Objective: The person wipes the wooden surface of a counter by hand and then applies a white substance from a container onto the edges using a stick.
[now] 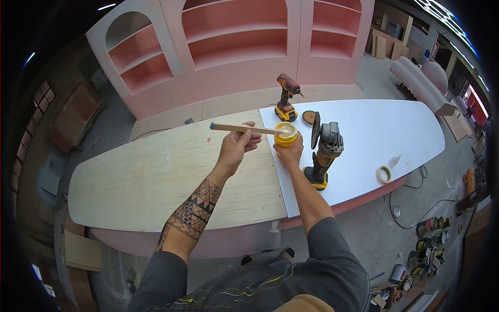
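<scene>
My left hand [238, 148] pinches a flat wooden stick [234, 127] with a blue mark on its far left end. The stick's other end reaches into the mouth of a yellow jar [283, 140] holding a pale, creamy substance. Wrapped round the jar is my right hand [291, 154], over the white half of the table. Close to the right of that hand, an angle grinder [327, 148] with a yellow-and-black battery stands upright. Behind the jar are an orange-and-black impact driver [286, 99] on its battery and a small round brown lid [309, 117].
The long rounded table joins a bare plywood panel [171, 177] and a white panel [384, 130]. A tape roll [384, 174] lies near the front right edge. A pink arched shelf unit [234, 57] stands behind. Several paint cans [423, 249] and a cable [397, 218] are on the floor.
</scene>
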Demonstrator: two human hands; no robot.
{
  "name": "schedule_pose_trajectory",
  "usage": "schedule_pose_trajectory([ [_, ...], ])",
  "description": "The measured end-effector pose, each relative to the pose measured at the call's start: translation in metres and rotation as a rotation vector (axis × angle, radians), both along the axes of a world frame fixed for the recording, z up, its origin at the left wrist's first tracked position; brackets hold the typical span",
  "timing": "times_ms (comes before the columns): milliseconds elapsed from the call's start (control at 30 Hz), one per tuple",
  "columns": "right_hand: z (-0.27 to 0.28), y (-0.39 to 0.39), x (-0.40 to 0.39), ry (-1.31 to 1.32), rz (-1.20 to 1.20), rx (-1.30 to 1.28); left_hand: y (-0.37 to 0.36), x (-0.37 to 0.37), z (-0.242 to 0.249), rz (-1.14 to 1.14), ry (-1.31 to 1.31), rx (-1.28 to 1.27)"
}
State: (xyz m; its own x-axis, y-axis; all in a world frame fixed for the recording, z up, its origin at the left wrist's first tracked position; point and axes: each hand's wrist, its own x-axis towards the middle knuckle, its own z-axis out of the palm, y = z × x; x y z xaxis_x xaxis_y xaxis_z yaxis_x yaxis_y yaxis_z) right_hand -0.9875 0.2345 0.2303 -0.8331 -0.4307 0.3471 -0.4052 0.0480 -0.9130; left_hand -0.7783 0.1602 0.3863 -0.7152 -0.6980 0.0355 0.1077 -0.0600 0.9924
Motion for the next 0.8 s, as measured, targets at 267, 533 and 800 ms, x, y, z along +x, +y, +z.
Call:
schedule_pose_trajectory([
  [267,0.009,0.071,0.072,0.222,0.096,0.174,-0.011,0.144,0.022,-0.436,0.324,0.307],
  [533,0.0,0.131,0.108,0.492,0.22,0.186,0.045,0.252,-0.026,-0.581,-0.591,0.251],
  [800,-0.002,0.141,0.14,0.453,0.213,0.15,0.063,0.268,-0.055,-0.362,-0.687,-0.269],
])
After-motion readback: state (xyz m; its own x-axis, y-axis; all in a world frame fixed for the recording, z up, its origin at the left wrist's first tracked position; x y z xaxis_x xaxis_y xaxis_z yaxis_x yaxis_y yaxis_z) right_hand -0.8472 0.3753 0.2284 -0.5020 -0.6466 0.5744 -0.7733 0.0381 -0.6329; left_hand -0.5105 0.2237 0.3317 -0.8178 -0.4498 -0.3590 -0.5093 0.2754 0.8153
